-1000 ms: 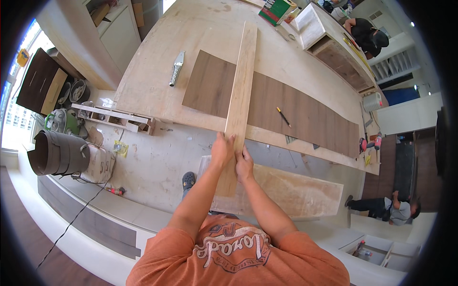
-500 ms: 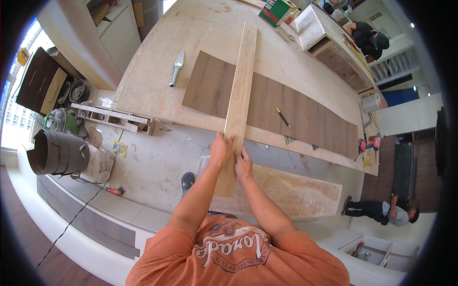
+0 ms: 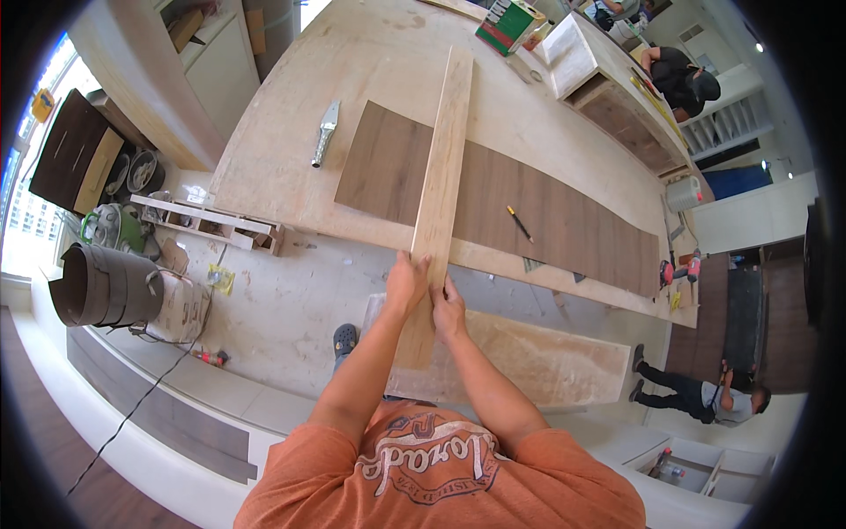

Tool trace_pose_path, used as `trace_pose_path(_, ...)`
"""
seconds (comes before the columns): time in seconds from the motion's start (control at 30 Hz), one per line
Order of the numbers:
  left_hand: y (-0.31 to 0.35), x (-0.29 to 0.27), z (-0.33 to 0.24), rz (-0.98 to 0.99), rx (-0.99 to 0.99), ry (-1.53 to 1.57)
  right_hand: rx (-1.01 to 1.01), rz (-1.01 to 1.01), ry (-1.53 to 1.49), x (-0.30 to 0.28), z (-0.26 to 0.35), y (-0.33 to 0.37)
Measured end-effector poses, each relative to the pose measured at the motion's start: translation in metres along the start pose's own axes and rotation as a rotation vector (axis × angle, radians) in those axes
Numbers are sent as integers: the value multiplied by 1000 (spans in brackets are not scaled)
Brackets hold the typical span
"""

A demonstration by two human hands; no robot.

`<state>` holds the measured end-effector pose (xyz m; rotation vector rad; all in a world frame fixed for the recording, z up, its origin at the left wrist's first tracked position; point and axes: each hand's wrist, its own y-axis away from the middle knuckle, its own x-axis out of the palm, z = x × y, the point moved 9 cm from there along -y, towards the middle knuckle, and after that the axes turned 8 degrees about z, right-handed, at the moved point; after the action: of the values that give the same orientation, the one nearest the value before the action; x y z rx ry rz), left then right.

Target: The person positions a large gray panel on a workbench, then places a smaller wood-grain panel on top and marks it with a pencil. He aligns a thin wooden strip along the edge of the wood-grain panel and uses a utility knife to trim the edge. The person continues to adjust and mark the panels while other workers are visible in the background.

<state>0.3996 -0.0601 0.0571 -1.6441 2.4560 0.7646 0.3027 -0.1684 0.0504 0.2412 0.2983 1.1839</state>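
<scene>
A long pale wooden board (image 3: 448, 132) lies crosswise over a brown wood-grain sheet (image 3: 546, 207), its near end sticking out past the edge of the worktable (image 3: 282, 115). My left hand (image 3: 407, 280) grips the board's left edge, thumb on top. On the opposite edge my right hand (image 3: 448, 309) is closed, a little nearer to me, with its fingers partly hidden beneath. Right of the board, a black and yellow pencil (image 3: 520, 224) rests on the brown sheet. A utility knife with a shiny metal body (image 3: 325, 134) lies on the table left of the sheet.
Below the table's near edge stands a pale panel (image 3: 529, 353). Red drills (image 3: 679, 269) lie at the table's right end. A green and white can (image 3: 509, 25) and wooden box (image 3: 608, 97) stand far right. Co-workers (image 3: 683, 78) (image 3: 705, 392) are at the right. Floor clutter includes a rolled sheet (image 3: 106, 282).
The view has shifted slightly. Both my hands keep their hold on the board, which still lies across the brown sheet. The co-worker at lower right has changed leg position.
</scene>
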Motion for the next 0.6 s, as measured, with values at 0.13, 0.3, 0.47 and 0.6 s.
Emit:
trace_pose_path(0.13, 1, -6, 4, 3, -9, 2, -26, -55, 620, -15, 41, -3)
trace_pose_path(0.3, 8, -14, -2, 15, -28, -79, -420, -142, 781, -20, 116, -74)
trace_pose_path(0.47, 10, -53, -12, -50, 66, -157, -480, -219, 885, -20, 134, -144)
trace_pose_path(0.6, -3, -134, -25, -193, 140, -69, -417, -197, 1008, 6, 124, -164)
